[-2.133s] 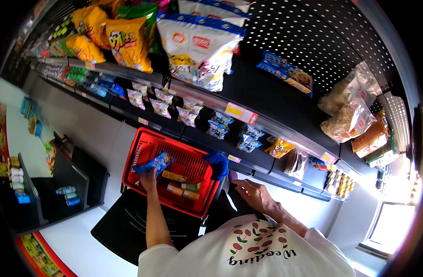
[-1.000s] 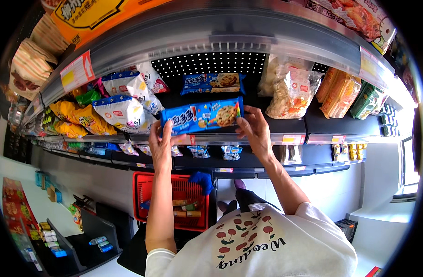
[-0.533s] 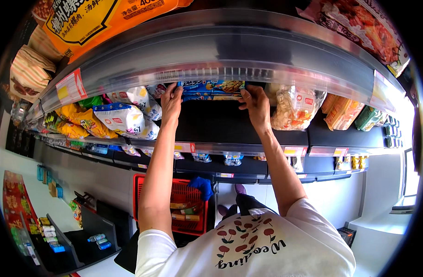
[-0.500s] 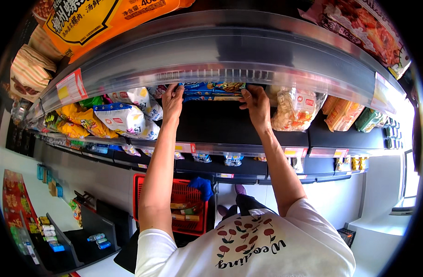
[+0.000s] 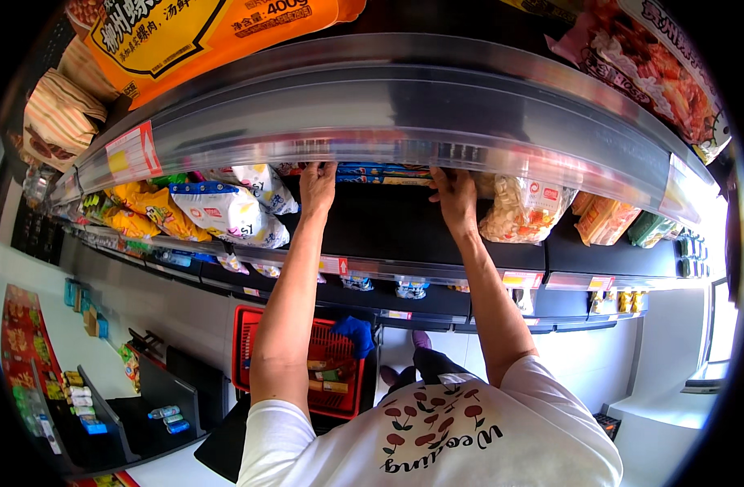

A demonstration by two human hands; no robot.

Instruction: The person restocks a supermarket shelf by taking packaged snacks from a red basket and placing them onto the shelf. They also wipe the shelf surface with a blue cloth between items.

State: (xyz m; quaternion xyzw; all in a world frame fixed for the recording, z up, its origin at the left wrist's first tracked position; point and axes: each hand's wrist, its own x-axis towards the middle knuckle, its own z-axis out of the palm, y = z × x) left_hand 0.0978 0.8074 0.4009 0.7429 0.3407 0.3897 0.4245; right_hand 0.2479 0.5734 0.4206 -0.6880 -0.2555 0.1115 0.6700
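Note:
A row of blue snack packs (image 5: 382, 174) stands deep on the black shelf, its upper part hidden by the shelf edge above. My left hand (image 5: 318, 191) is at the left end of the packs, its fingertips partly under that edge. At the right end, my right hand (image 5: 455, 197) has its thumb turned toward the packs and its fingers bent up alongside. Between them, my two hands grip the row by its ends. A clear bag of pale puffed snacks (image 5: 524, 209) sits just right of my right hand. White chip bags (image 5: 230, 213) lie left of my left forearm.
The clear-fronted shelf edge (image 5: 388, 97) overhangs my hands. Yellow bags (image 5: 163, 213) stand further left, orange packets (image 5: 607, 217) further right. A red shopping basket (image 5: 244, 345) holding packets, with a blue cloth (image 5: 354, 334) over its rim, is below my left arm.
Both hands have gone a little deeper under the upper shelf edge. Less of the blue packs shows now. My left hand has shifted slightly right in the picture.

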